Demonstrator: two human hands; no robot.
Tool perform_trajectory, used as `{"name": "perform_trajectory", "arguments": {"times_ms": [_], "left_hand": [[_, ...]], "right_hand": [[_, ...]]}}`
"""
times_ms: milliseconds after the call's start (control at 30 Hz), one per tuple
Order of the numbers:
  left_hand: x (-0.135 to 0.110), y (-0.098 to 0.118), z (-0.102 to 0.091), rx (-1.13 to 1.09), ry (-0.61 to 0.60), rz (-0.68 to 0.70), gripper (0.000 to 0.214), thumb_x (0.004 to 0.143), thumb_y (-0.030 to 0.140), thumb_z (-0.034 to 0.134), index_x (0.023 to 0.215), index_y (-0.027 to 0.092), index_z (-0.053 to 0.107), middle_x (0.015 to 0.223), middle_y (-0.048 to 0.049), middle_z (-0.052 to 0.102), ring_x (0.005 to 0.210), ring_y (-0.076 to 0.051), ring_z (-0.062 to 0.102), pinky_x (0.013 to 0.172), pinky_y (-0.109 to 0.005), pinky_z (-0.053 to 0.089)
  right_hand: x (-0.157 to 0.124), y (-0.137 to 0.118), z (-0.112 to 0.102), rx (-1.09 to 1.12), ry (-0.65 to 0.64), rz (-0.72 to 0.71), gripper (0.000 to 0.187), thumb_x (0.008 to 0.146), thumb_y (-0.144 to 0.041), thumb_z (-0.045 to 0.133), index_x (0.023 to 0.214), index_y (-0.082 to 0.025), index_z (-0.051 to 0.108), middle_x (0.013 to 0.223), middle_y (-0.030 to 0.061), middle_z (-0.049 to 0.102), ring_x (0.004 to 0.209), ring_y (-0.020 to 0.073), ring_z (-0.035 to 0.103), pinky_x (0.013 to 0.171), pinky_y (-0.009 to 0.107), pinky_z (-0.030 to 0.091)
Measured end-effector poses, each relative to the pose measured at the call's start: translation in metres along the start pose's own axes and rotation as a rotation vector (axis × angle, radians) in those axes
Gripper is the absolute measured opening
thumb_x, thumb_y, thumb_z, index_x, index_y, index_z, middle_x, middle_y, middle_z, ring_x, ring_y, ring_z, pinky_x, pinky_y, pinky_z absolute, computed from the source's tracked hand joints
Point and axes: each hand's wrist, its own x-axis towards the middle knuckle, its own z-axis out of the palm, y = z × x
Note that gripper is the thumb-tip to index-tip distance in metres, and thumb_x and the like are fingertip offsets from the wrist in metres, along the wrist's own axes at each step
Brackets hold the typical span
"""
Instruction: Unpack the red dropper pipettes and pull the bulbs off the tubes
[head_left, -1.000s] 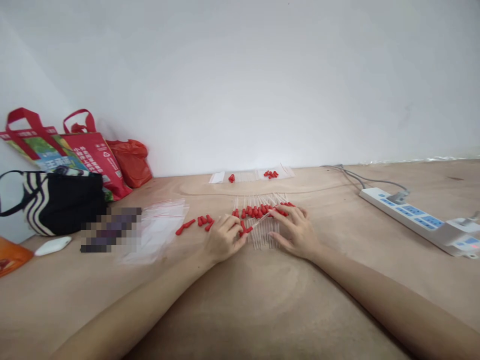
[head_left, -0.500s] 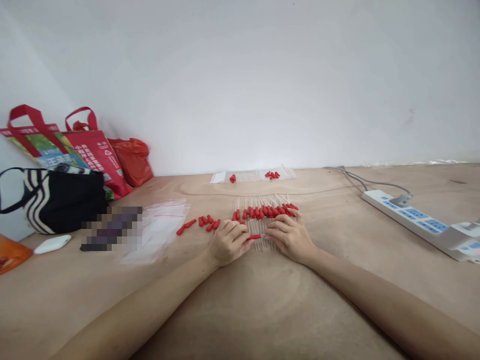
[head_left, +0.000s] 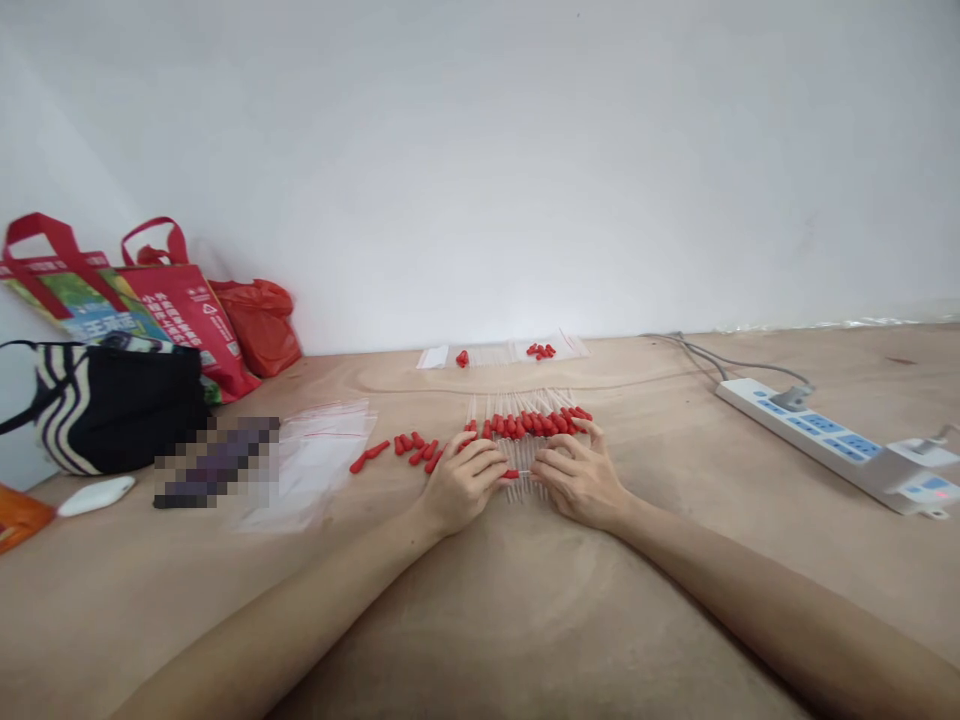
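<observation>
My left hand (head_left: pixel 466 485) is closed on a red rubber dropper bulb (head_left: pixel 511 474), whose end shows past the fingertips. Facing it, my right hand (head_left: pixel 581 478) pinches a thin clear dropper tube (head_left: pixel 524 473) that meets the bulb; how far it sits inside is hidden. Under and between both hands lie several bare clear tubes (head_left: pixel 516 492) side by side. Just beyond the fingers is a row of droppers with red bulbs (head_left: pixel 536 424), their clear stems pointing at the wall. Loose red bulbs (head_left: pixel 417 448) are scattered left of my left hand.
Clear zip bags (head_left: pixel 319 460) lie at left, by a blurred dark object (head_left: pixel 217 465) and a white case (head_left: pixel 97 496). Shopping bags (head_left: pixel 187 320) and a black bag (head_left: pixel 127 400) stand behind. A power strip (head_left: pixel 817 430) is at right. More bulbs (head_left: pixel 540 351) rest near the wall.
The view has shifted slightly, moving the surroundings a little left. My hands stay together at the bulb and tube; less of the bulb shows past my left fingers, more of the tube between the hands.
</observation>
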Motion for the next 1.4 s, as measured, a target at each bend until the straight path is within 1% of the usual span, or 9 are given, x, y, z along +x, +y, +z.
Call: {"name": "perform_trajectory", "arguments": {"times_ms": [300,567,700,867,933,1033,1133,1233,1400], "left_hand": [[-0.002,0.001,-0.001,0.019,-0.016,-0.007,0.017,0.085,0.018,0.045,0.077,0.019,0.060,0.080,0.0012,0.067,0.086,-0.013,0.057,0.093,-0.036,0.030],[-0.004,0.003,-0.004,0.041,-0.021,-0.013,0.020,0.085,0.013,0.042,0.077,0.019,0.059,0.080,0.0010,0.066,0.088,-0.013,0.057,0.098,-0.040,0.026],[-0.004,0.003,-0.005,0.071,-0.022,0.024,0.023,0.086,0.013,0.039,0.077,0.018,0.059,0.079,0.0006,0.067,0.088,-0.014,0.057,0.100,-0.042,0.022],[-0.005,0.004,-0.006,0.071,-0.020,0.022,0.025,0.086,0.012,0.037,0.077,0.018,0.059,0.081,-0.0003,0.067,0.089,-0.014,0.058,0.098,-0.041,0.025],[-0.009,0.002,-0.009,0.062,-0.013,-0.045,0.025,0.086,0.012,0.037,0.077,0.019,0.060,0.081,0.0001,0.066,0.089,-0.014,0.058,0.097,-0.040,0.027],[-0.017,-0.007,-0.015,0.076,0.011,-0.213,0.023,0.086,0.016,0.039,0.081,0.020,0.061,0.086,-0.0019,0.065,0.091,-0.016,0.057,0.093,-0.039,0.033],[-0.027,-0.024,-0.025,0.082,0.013,-0.401,0.022,0.086,0.023,0.040,0.086,0.018,0.062,0.089,-0.0057,0.060,0.085,-0.017,0.057,0.078,-0.032,0.044],[-0.036,-0.046,-0.036,0.117,0.007,-0.615,0.026,0.084,0.026,0.040,0.087,0.017,0.063,0.084,-0.0063,0.054,0.077,-0.017,0.055,0.070,-0.029,0.047],[-0.047,-0.075,-0.052,0.147,-0.146,-0.864,0.024,0.075,0.022,0.044,0.088,0.016,0.064,0.075,-0.0046,0.055,0.071,-0.018,0.056,0.069,-0.030,0.047]], "right_hand": [[-0.004,0.001,0.001,0.003,-0.013,0.006,0.014,0.081,-0.018,0.047,0.072,-0.022,0.057,0.074,-0.0052,0.062,0.084,0.0115,0.049,0.090,0.036,0.019],[-0.004,0.001,0.001,0.002,-0.010,0.002,0.015,0.080,-0.016,0.046,0.071,-0.021,0.056,0.073,-0.0040,0.061,0.083,0.0124,0.049,0.090,0.039,0.019],[-0.004,0.000,0.001,0.011,-0.016,0.014,0.015,0.080,-0.017,0.046,0.070,-0.021,0.056,0.073,-0.0041,0.061,0.081,0.0125,0.049,0.090,0.039,0.019],[-0.004,0.000,-0.001,0.022,-0.016,0.029,0.018,0.082,-0.020,0.045,0.069,-0.021,0.056,0.071,-0.0036,0.062,0.080,0.0127,0.049,0.091,0.039,0.019],[-0.007,0.006,-0.003,0.017,-0.016,0.057,0.020,0.084,-0.023,0.044,0.068,-0.021,0.057,0.070,-0.0025,0.062,0.080,0.0131,0.050,0.091,0.040,0.019],[-0.014,0.020,-0.007,-0.012,0.006,0.166,0.020,0.085,-0.024,0.044,0.072,-0.021,0.059,0.073,-0.0012,0.063,0.078,0.0135,0.051,0.092,0.041,0.017],[-0.019,0.028,-0.009,-0.013,0.032,0.263,0.018,0.085,-0.026,0.045,0.077,-0.022,0.061,0.071,-0.0010,0.063,0.072,0.0119,0.053,0.089,0.036,0.021],[-0.019,0.027,-0.007,0.011,0.001,0.271,0.020,0.086,-0.027,0.043,0.081,-0.022,0.062,0.067,-0.0004,0.063,0.068,0.0112,0.053,0.084,0.032,0.024],[-0.015,0.021,-0.005,0.016,-0.051,0.295,0.020,0.085,-0.021,0.041,0.084,-0.020,0.061,0.068,0.0005,0.064,0.069,0.0125,0.054,0.081,0.031,0.025]]}}
